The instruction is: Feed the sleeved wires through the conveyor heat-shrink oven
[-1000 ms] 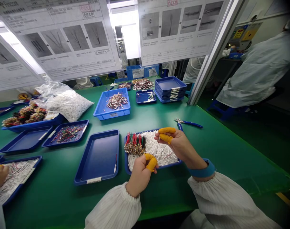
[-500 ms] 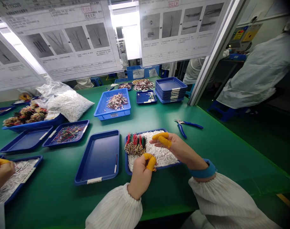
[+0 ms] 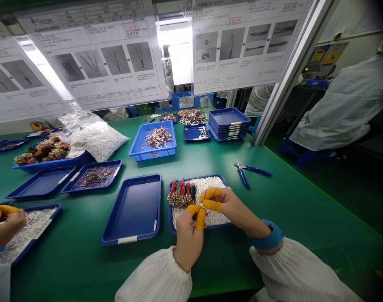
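My left hand [image 3: 188,235] and my right hand [image 3: 224,205] meet above a blue tray [image 3: 222,179] filled with small white tubes. Both wear yellow finger cots on thumb and forefinger. Each hand is pinched shut, and the fingertips nearly touch around a thin wire piece too small to see clearly. A bunch of red and green wires with metal terminals [image 3: 181,195] lies at the tray's left end, just beyond my left fingers. An almost empty blue tray [image 3: 133,209] sits to the left with one wire [image 3: 155,213] along its right side.
Blue-handled cutters [image 3: 246,171] lie right of the tray. Farther back are a bin of wires [image 3: 156,140], a stack of trays [image 3: 229,123] and a bag of white tubes [image 3: 93,138]. Another person's hand [image 3: 4,224] works at the left edge. Instruction sheets hang overhead.
My right hand came down and left from a raised position until its fingertips met my left hand's. The view shifted slightly, so everything sits a bit lower in frame.
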`<action>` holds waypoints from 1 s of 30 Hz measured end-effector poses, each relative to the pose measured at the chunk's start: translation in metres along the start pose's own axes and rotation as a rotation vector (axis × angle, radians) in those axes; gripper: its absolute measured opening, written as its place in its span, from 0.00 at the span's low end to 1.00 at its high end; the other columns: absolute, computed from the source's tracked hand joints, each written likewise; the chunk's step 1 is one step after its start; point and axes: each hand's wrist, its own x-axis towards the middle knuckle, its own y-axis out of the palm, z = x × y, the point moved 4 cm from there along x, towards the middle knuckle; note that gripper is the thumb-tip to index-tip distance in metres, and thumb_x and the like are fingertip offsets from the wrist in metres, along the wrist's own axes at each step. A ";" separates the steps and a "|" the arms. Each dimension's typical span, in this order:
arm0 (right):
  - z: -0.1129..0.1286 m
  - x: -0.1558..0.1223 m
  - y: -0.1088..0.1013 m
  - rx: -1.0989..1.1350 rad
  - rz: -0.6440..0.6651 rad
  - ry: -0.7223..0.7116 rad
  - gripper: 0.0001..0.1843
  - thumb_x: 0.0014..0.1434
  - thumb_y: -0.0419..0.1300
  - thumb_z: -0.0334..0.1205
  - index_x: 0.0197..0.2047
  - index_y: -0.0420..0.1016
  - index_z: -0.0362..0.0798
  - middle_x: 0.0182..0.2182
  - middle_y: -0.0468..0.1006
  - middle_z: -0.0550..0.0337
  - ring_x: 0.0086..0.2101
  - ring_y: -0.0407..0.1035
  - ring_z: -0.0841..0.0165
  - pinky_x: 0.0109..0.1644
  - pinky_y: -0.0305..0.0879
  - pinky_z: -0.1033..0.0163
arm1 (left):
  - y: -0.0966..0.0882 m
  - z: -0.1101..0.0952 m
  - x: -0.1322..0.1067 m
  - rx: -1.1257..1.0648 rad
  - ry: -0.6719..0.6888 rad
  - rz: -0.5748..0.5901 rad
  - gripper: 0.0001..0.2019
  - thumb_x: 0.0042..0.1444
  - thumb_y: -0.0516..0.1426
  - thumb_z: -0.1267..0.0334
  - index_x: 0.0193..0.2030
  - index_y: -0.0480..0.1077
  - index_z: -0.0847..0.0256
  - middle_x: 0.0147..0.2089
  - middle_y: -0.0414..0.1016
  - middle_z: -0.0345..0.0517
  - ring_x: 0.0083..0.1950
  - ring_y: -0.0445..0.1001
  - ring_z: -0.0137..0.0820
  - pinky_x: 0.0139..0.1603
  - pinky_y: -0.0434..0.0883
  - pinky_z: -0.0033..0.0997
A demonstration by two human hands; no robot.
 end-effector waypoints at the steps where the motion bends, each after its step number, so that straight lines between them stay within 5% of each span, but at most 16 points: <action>1: -0.001 0.000 0.001 -0.006 0.014 -0.005 0.13 0.42 0.66 0.45 0.28 0.73 0.45 0.26 0.72 0.61 0.28 0.66 0.72 0.32 0.65 0.65 | 0.000 0.000 0.000 -0.002 -0.005 -0.011 0.11 0.55 0.50 0.59 0.33 0.68 0.65 0.26 0.70 0.45 0.26 0.68 0.29 0.28 0.65 0.28; 13: 0.001 0.002 -0.007 -0.155 -0.093 -0.026 0.16 0.42 0.65 0.49 0.27 0.72 0.44 0.24 0.72 0.60 0.28 0.65 0.71 0.34 0.64 0.63 | -0.003 0.000 -0.001 -0.063 -0.090 0.006 0.10 0.50 0.56 0.60 0.36 0.69 0.64 0.26 0.68 0.42 0.28 0.66 0.28 0.31 0.65 0.28; 22: -0.008 0.001 -0.003 -0.304 0.047 -0.048 0.15 0.44 0.65 0.49 0.26 0.72 0.45 0.25 0.72 0.59 0.30 0.64 0.70 0.34 0.63 0.64 | -0.002 -0.001 0.000 -0.042 -0.075 0.037 0.07 0.48 0.56 0.64 0.30 0.71 0.65 0.24 0.69 0.43 0.25 0.65 0.27 0.27 0.63 0.27; 27: -0.007 0.001 -0.003 -0.191 0.013 0.011 0.20 0.44 0.64 0.52 0.35 0.73 0.46 0.28 0.73 0.59 0.31 0.66 0.70 0.36 0.65 0.63 | -0.005 -0.003 0.002 -0.090 -0.088 0.023 0.07 0.47 0.56 0.63 0.26 0.69 0.65 0.22 0.66 0.41 0.24 0.63 0.26 0.26 0.62 0.26; 30: -0.002 0.001 -0.005 -0.187 -0.026 -0.009 0.17 0.45 0.63 0.51 0.31 0.73 0.45 0.26 0.72 0.59 0.29 0.65 0.71 0.35 0.64 0.64 | -0.006 -0.001 0.001 -0.106 -0.087 0.002 0.07 0.48 0.56 0.62 0.27 0.68 0.64 0.22 0.66 0.41 0.25 0.64 0.26 0.27 0.63 0.26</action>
